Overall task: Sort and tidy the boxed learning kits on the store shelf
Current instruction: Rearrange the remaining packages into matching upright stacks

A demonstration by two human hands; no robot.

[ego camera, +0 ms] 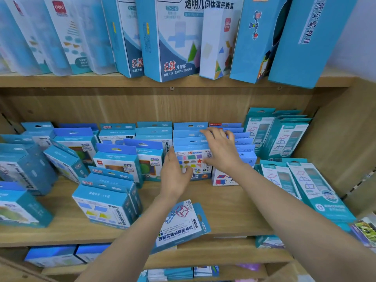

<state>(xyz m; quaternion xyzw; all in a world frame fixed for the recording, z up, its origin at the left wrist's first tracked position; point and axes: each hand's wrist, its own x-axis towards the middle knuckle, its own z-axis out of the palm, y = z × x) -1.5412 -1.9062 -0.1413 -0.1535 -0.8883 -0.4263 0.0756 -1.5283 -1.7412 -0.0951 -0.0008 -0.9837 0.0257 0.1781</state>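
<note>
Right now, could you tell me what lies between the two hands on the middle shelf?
In the head view, the shapes box with coloured shapes on its front stands between the left hand and right hand.

There is one view only, from a wide-angle camera on the person's head. It faces forward and tilts down at the middle wooden shelf (223, 202), close enough that both forearms reach in from the bottom edge. The upper shelf's tall boxes (175, 37) lean outward at the top of frame, bent by the lens. A lower shelf (203, 256) shows below.
</note>
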